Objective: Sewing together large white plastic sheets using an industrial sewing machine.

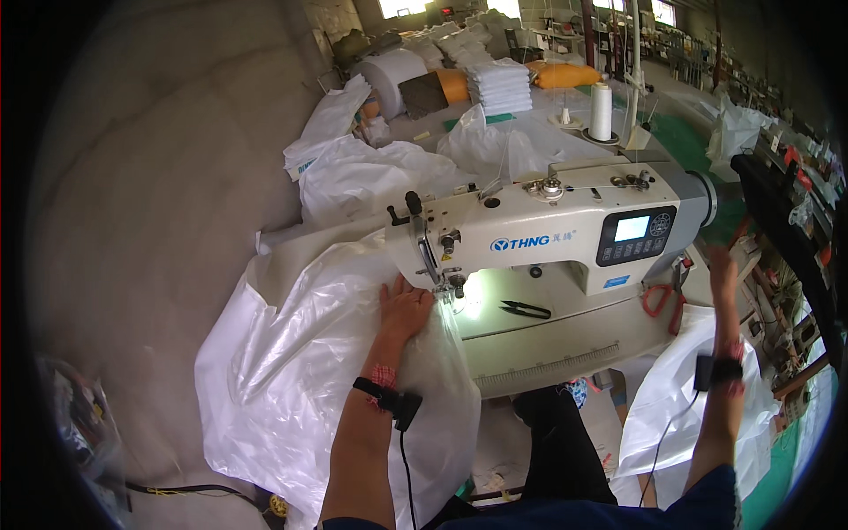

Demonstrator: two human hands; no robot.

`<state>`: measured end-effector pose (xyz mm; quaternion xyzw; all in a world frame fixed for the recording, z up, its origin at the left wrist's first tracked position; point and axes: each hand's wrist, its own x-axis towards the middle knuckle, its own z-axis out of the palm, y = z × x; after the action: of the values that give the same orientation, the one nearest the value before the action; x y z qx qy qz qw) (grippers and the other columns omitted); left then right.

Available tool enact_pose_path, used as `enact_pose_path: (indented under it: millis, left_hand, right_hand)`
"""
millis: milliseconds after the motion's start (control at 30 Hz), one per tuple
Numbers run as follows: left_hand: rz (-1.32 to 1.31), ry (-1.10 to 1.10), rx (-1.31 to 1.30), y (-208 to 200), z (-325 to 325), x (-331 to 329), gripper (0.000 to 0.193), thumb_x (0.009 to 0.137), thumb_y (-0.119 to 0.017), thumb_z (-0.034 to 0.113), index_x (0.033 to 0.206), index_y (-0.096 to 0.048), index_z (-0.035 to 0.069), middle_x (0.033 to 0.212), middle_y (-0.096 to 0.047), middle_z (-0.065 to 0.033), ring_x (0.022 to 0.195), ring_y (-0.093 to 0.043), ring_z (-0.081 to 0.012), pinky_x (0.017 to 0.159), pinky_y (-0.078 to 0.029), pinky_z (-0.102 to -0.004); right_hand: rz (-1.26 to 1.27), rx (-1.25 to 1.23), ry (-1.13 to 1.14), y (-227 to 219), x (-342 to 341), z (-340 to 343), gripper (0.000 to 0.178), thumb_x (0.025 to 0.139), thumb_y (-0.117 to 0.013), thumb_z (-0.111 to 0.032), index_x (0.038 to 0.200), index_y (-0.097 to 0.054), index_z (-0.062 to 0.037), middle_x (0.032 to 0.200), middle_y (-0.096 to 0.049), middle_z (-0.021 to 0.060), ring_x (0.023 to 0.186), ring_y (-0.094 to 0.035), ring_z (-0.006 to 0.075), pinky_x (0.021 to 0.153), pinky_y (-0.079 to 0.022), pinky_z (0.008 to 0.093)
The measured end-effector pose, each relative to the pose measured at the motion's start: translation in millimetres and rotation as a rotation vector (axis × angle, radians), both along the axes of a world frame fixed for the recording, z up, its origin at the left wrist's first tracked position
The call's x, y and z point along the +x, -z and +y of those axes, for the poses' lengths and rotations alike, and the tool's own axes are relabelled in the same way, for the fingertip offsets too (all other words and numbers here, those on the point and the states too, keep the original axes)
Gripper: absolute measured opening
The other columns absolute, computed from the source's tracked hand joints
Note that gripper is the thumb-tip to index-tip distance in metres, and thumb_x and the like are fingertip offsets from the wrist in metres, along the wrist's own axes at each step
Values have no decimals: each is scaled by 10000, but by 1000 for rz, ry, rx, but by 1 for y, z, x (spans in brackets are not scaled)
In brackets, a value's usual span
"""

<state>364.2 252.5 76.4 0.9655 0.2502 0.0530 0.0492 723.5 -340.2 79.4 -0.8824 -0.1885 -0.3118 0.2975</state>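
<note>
An industrial sewing machine with a lit control panel stands in front of me. A large sheet of white translucent plastic, perhaps a bag, drapes over the table's left side and runs up to the needle area. My left hand lies on this plastic just left of the presser foot, fingers flat and a little apart. Off to the right, my right hand is raised near the machine's handwheel end; its fingers are too unclear to read. Black thread snips rest on the machine bed under the arm.
Red-handled scissors lie at the table's right end. More white plastic hangs below my right forearm. A white thread cone stands behind the machine. Stacked white bags and a large white roll are farther back.
</note>
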Motion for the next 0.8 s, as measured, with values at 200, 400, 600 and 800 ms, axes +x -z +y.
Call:
enact_pose_path:
  millis: [200, 400, 600, 800]
  left_hand:
    - [-40, -65, 58, 21, -6, -45, 476, 954, -352, 439, 1389, -426, 260, 1483, -358, 50, 1390, -265, -274, 1097, -134, -603]
    - [-48, -15, 116, 28, -9, -74, 445, 949, -400, 453, 1361, -447, 294, 1467, -377, 65, 1336, -342, -280, 1036, -235, -631]
    - [-18, 1, -73, -18, -23, -56, 404, 956, -394, 439, 1302, -491, 254, 1419, -426, 43, 1307, -367, -311, 992, -260, -685]
    - [-27, -179, -43, -12, -24, -43, 444, 948, -393, 444, 1322, -481, 222, 1444, -397, 49, 1349, -319, -321, 1007, -223, -707]
  right_hand:
    - [660, 192, -581, -2, -239, 161, 239, 870, -537, -37, 1099, -603, -12, 786, -662, 126, 601, -648, 216, 564, -529, 349]
    - [566, -160, -858, -47, -359, 327, 374, 911, -504, -332, 961, -647, 11, 785, -660, 212, 769, -645, 384, 732, -512, 435]
    - [620, -73, -849, 0, -367, 401, 438, 953, -435, -353, 880, -606, 44, 827, -632, 262, 831, -606, 430, 785, -469, 475]
    - [837, 115, -773, 17, -371, 371, 388, 951, -400, -280, 862, -595, 43, 842, -622, 274, 831, -581, 466, 772, -451, 491]
